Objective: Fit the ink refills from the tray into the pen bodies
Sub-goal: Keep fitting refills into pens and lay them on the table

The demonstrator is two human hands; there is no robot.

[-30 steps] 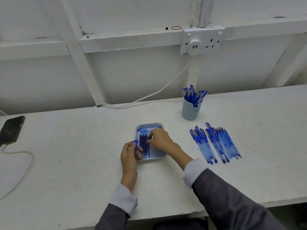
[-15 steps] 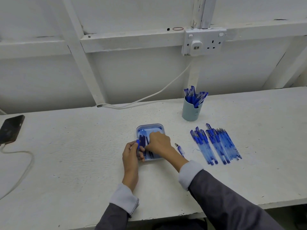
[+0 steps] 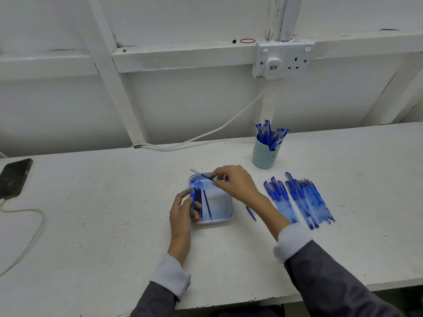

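One refill (image 3: 201, 174) is now out of the tray (image 3: 230, 216). The right hand (image 3: 233, 184), which half a second ago was down among the refills, has risen and pinches this one between thumb and fingertips, so that it slants over the tray's far left corner. The body (image 3: 192, 203) has not moved: the left hand (image 3: 182, 213) still grips it with curled fingers, roughly upright, just beside the tray's left rim. A few spare refills (image 3: 207, 205) lie along the tray's left side. The pick looks done, so the next step is probably threading the refill into the body's open end, which calls for lining up two thin parts. A small blue piece (image 3: 251, 212) lies on the bench right of the tray, partly behind the right forearm. Beyond it are a row of pens (image 3: 297, 200) and a cup (image 3: 264, 156) holding more.
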